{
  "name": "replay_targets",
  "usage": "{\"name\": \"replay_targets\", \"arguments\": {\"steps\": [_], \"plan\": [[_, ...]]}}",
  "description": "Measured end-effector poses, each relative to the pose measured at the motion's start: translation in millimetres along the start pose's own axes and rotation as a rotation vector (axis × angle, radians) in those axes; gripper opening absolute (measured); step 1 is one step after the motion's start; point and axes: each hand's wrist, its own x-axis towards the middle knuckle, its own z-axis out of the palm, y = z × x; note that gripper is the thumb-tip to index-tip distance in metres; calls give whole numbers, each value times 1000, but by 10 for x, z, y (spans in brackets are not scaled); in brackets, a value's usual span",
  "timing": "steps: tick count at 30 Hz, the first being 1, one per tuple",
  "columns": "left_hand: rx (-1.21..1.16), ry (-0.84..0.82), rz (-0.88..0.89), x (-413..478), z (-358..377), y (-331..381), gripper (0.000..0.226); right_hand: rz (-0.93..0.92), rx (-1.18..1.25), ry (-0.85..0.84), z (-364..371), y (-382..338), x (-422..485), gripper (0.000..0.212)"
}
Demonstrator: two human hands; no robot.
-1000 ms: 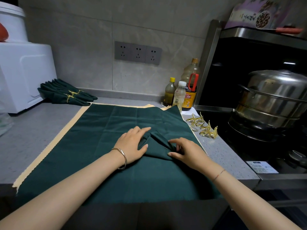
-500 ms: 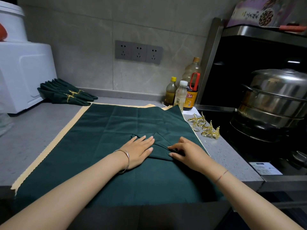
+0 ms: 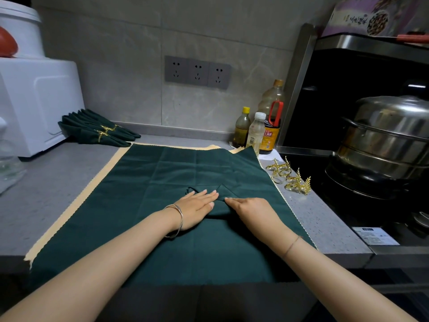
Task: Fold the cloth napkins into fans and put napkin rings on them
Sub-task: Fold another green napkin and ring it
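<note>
A dark green cloth napkin [image 3: 148, 182] lies spread over the counter on a beige mat [image 3: 76, 205]. A folded flap [image 3: 219, 206] of it lies bunched in the middle. My left hand [image 3: 197, 205] presses flat on the flap with straight fingers. My right hand [image 3: 253, 211] touches the flap's right side, index finger extended along the crease. Gold leaf-shaped napkin rings [image 3: 289, 176] sit on the counter to the right of the napkin. Finished green fan napkins with gold rings [image 3: 97, 130] lie at the back left.
A white appliance [image 3: 34, 101] stands at the far left. Three bottles [image 3: 257, 129] stand against the wall behind the napkin. A steel steamer pot [image 3: 383, 145] sits on the black stove at the right. Wall sockets [image 3: 197, 72] are above.
My left hand has flattened onto the folded flap and slid right. My right hand has moved up along the flap's edge, and the raised fold is pressed lower.
</note>
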Motion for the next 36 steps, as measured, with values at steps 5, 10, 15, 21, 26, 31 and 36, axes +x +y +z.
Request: {"name": "replay_targets", "arguments": {"steps": [5,10,15,21,26,31,36], "plan": [[-82,63,-43,-13,-68,41,50,184,19,44,-48,-56,81,35],[-126,523,89,-276,-374,87,79,544,878,53,-286,134,165,6],[223,526,276,-524,-494,84,87,718,1578,-434,-524,201,278,16],[328,128,156,-622,-217,24,98,661,1485,-890,-275,203,362,39],[154,-6,75,-565,-59,6,97,634,1386,-973,-212,238,438,26],[172,-38,40,-513,-47,41,79,599,1204,-777,-322,276,366,19],[209,-40,25,-494,-49,75,80,443,815,-129,-332,324,104,13]]}}
